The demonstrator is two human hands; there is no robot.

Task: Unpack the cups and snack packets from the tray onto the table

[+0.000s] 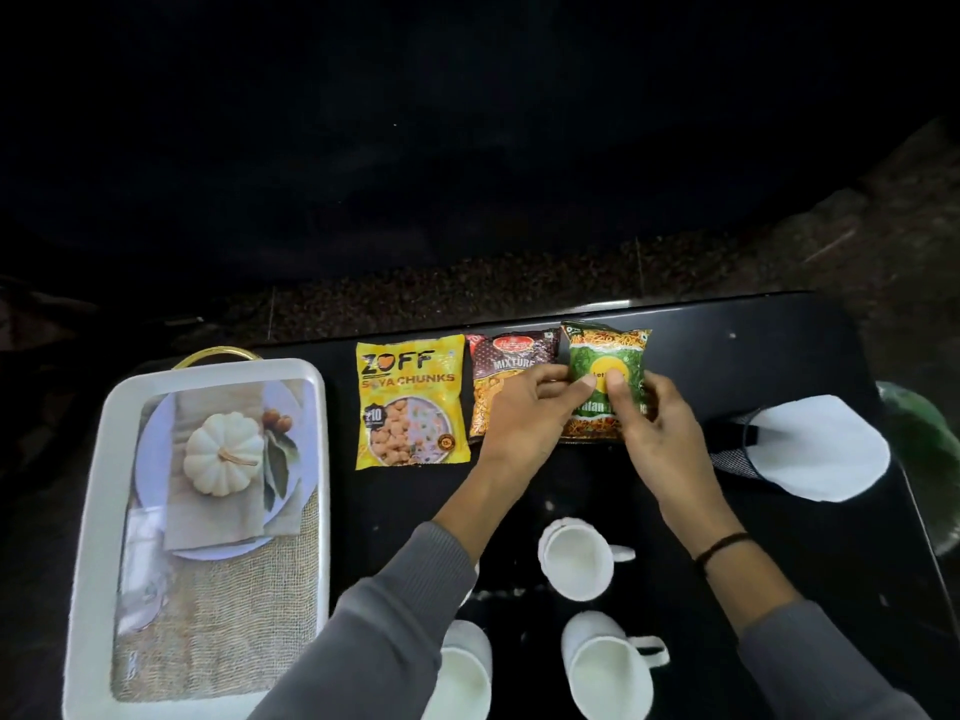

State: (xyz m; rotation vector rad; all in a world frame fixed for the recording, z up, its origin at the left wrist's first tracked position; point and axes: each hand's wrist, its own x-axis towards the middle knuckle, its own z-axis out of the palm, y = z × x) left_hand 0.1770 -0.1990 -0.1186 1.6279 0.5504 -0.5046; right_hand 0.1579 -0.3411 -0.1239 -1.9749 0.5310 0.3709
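The white tray (98, 511) lies at the left with a pumpkin picture on its floor and nothing standing in it. Three snack packets lie in a row on the black table: a yellow soya chunks packet (408, 402), a brown mixture packet (504, 366) and a green packet (605, 356). My left hand (524, 413) and my right hand (649, 423) both pinch the green packet, which rests on the table. Three white cups stand nearer me: one (576, 561) in the middle, one (605, 667) at the front right, one (465, 672) partly hidden under my left sleeve.
A round white pad (821, 449) with a dark checked cloth under it lies at the table's right edge. A green object (930, 459) sits beyond that edge. A gold handle (218, 353) shows behind the tray. The table's far edge (675, 304) runs just behind the packets.
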